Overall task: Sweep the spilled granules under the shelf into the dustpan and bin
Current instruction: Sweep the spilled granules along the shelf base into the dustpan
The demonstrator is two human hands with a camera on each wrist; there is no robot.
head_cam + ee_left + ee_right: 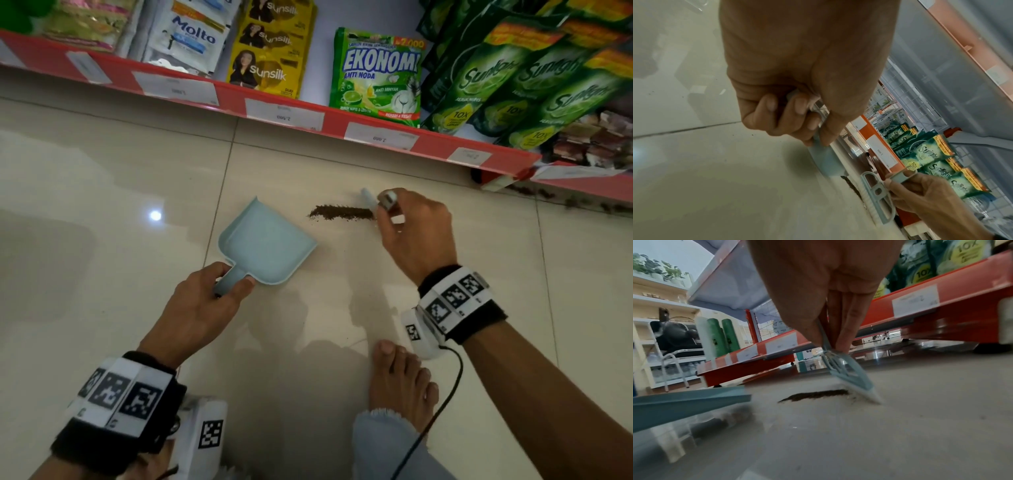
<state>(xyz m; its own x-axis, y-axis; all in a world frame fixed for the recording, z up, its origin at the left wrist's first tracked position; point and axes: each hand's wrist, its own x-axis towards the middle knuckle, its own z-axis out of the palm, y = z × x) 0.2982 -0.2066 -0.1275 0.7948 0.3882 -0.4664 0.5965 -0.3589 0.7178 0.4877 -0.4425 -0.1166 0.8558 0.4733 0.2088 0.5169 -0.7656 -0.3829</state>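
A light blue dustpan (267,245) lies on the tiled floor, mouth turned toward a short line of dark brown granules (340,212). My left hand (209,301) grips the dustpan's handle (819,141). My right hand (416,228) pinches the handle of a small light blue brush (849,374), whose white bristles touch the floor at the right end of the granules (816,395). The dustpan's edge (694,400) sits a little left of the pile. More granules (579,202) lie under the shelf at the right.
A low red shelf (376,132) with price tags runs across the back, stocked with Sunsilk, Ekonomi and Sunlight sachets (534,78). My bare foot (400,380) stands on the floor below the right hand. A cable (442,404) hangs from the right wrist band.
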